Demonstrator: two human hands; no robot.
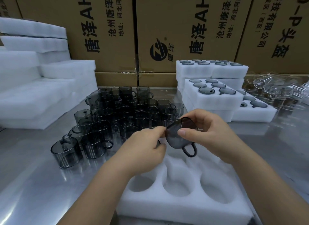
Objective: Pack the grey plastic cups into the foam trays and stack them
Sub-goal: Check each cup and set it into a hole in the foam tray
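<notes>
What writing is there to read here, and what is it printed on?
"唐泽AH": left box and middle box, sideways, cut off.
"沧州唐泽通": both, cut off.
"科技有限公司": right box.
"P头盔": right box.
Smaller address lines: too blurred to read fully.

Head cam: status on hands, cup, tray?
Right hand grips grey cup, tilted, above foam tray. Left hand pinches its rim. Tray's visible pockets empty, nothing blocking.

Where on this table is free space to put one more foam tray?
Bare steel table lies near left, bordered by the loose grey cups and the empty foam tray. A smaller patch lies right, between that tray and the filled trays. The middle is crowded.
</notes>
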